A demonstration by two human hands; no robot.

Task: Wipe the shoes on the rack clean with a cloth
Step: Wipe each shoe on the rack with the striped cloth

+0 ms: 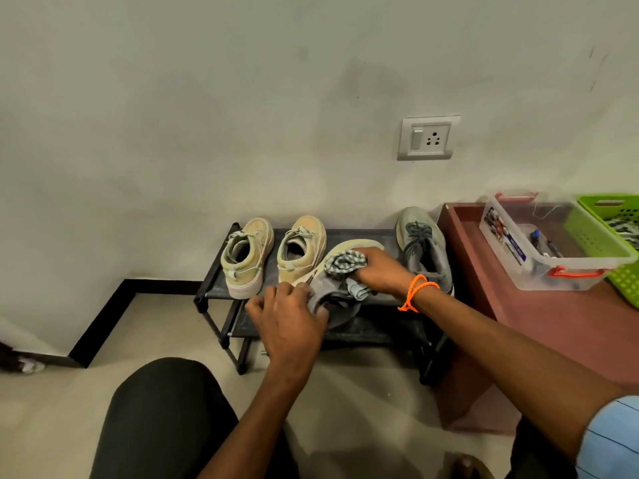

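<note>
Grey shoe [340, 299] tilted on its side over the black rack [214, 271].
Left hand [287, 319] clasps its heel; right hand [378, 271] presses a bunched striped cloth [345, 266] against its sole.

Light: we see dim, even indoor light.
Shadows: soft, under the black metal shoe rack [221, 271].
Edges: wide-angle bending, slight softness.

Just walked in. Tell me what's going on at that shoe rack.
A person is cleaning shoes. The left hand grips the heel end of a grey shoe tipped on its side over the black rack, while the right hand presses a checked cloth against it. Two beige sneakers and a second grey shoe stand on the top shelf.
</note>
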